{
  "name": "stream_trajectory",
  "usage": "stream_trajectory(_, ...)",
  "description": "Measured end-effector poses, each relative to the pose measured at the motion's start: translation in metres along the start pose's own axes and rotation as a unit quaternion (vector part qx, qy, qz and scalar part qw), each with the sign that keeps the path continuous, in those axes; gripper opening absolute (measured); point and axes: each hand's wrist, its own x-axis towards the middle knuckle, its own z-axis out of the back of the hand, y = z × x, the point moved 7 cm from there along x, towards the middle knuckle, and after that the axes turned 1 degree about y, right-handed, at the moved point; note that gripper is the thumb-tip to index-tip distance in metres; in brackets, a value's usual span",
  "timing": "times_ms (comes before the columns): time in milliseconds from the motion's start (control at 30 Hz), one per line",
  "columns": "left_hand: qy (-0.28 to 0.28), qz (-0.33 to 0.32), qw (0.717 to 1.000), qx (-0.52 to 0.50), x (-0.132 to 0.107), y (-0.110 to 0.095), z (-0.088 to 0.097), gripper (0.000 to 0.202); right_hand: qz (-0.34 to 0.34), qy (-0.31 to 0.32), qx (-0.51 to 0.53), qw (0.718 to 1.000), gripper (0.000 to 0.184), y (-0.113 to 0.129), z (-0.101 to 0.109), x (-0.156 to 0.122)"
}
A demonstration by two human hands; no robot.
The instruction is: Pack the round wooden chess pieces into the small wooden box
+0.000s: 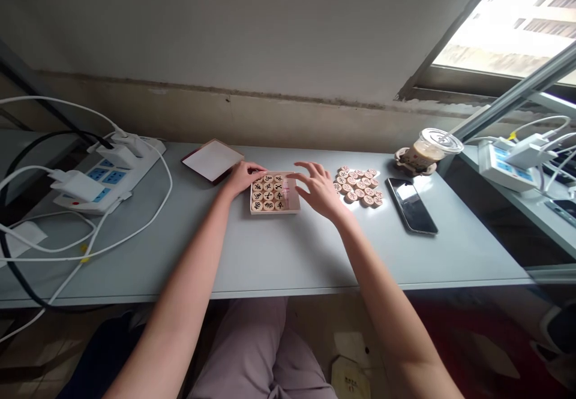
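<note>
Pale wooden discs boxed, a strip beside them unfilled

Position: at the counter, looking on over two bare arms. The shallow box sits between the left and right fingers. Inside: black-marked discs in columns, with a bare strip on the side nearer the right fingers.

Left fingers: at the box's far left corner, lightly bent, lying along the rim and partly covering the discs there. They look to be steadying it; cannot tell from here whether they grip the rim or merely rest.

Right fingers: spread wide, over the box's right side, index reaching above the far end of the bare strip. No disc seen in them. Contact with box or discs: cannot tell.

Beyond the right fingers, to their right: a loose cluster of red-marked discs, then a phone and a lidded cup. Just left of the left fingers: a tray-like lid, pale inside facing up.

Reading of the step: packing, part done, black set in, red outside. The next move, I judge, calls for the right fingers to go to the cluster, pinch one disc by its edge and lay it flat in the bare strip.
</note>
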Motion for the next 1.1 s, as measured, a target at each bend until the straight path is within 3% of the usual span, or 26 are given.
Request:
stream_trajectory(67,0.034,-0.002,0.999,-0.027,-0.001,-0.002,-0.003,0.031,0.048,0.04,-0.014,0.998,0.031,0.018,-0.006,0.013)
stream_trajectory(167,0.065,-0.002,0.996,-0.062,-0.002,-0.004,-0.006,0.033,0.043,0.041,-0.041,0.997,0.033,0.025,-0.014,0.024)
stream_trajectory(333,0.086,0.001,0.993,-0.079,-0.003,-0.003,-0.005,0.036,-0.011,0.017,-0.035,0.999,0.026,0.02,-0.021,0.027)
stream_trajectory(467,0.089,0.018,0.993,-0.071,-0.004,0.0,-0.002,0.037,-0.024,0.005,-0.013,1.0,0.024,0.011,-0.011,0.025)
stream_trajectory(633,0.103,0.025,0.99,-0.092,-0.005,0.001,-0.001,0.037,-0.125,-0.023,-0.006,0.992,0.027,-0.036,0.005,0.004)
stream_trajectory(733,0.099,0.03,0.991,-0.086,-0.007,0.0,0.001,0.035,-0.23,0.017,-0.042,0.972,0.027,-0.074,0.002,-0.017)
stream_trajectory(800,0.097,0.034,0.99,-0.092,-0.008,-0.001,0.001,0.035,-0.268,0.033,-0.056,0.961,0.028,-0.085,0.002,-0.025)
stream_trajectory(867,0.099,0.035,0.989,-0.101,-0.009,-0.001,0.002,0.035,-0.244,0.018,-0.044,0.969,0.031,-0.076,0.004,-0.021)
stream_trajectory(967,0.101,0.029,0.989,-0.102,-0.009,-0.003,0.001,0.036,-0.106,0.006,0.014,0.994,0.036,-0.029,0.002,-0.003)
stream_trajectory(1033,0.097,0.025,0.99,-0.097,-0.009,-0.003,0.002,0.037,-0.015,0.044,0.044,0.998,0.034,0.005,-0.009,0.007)
stream_trajectory(1100,0.095,0.025,0.991,-0.091,-0.009,-0.003,0.002,0.038,0.015,0.076,0.051,0.996,0.03,0.025,-0.02,0.012)
